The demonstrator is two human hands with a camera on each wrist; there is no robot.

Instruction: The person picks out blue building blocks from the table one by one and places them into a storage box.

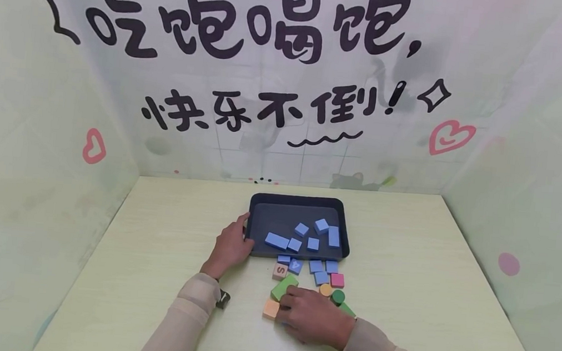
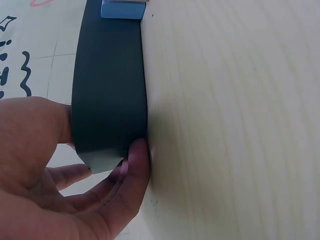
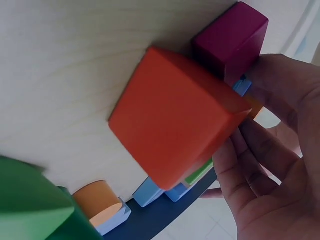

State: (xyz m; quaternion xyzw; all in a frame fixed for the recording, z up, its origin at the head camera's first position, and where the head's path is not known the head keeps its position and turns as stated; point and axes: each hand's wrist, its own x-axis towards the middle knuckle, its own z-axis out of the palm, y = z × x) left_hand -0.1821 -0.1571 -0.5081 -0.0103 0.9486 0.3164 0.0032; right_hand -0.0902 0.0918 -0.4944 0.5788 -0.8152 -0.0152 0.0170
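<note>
My left hand [image 1: 231, 246] grips the near left corner of a dark tray [image 1: 300, 201], its fingers bent about the wall [image 2: 110, 85] in the left wrist view. My right hand [image 1: 316, 319] is low among loose toy blocks in front of the tray. In the right wrist view its thumb is right at a small blue block [image 3: 242, 86], partly hidden behind a purple block [image 3: 232, 40] and a big orange-red block [image 3: 175, 117]. I cannot tell whether the fingers pinch the blue block. Nearby are a green block [image 1: 284, 287] and a peach block [image 1: 271, 309].
Several blue blocks lie in the tray, one long block [image 1: 277, 240] among them. Along its front wall stand more blue blocks [image 1: 321, 278], a pink block [image 1: 337, 280], a letter block [image 1: 280, 271], an orange cylinder [image 1: 325, 290] and a dark green cylinder [image 1: 338, 297]. Printed walls enclose the table.
</note>
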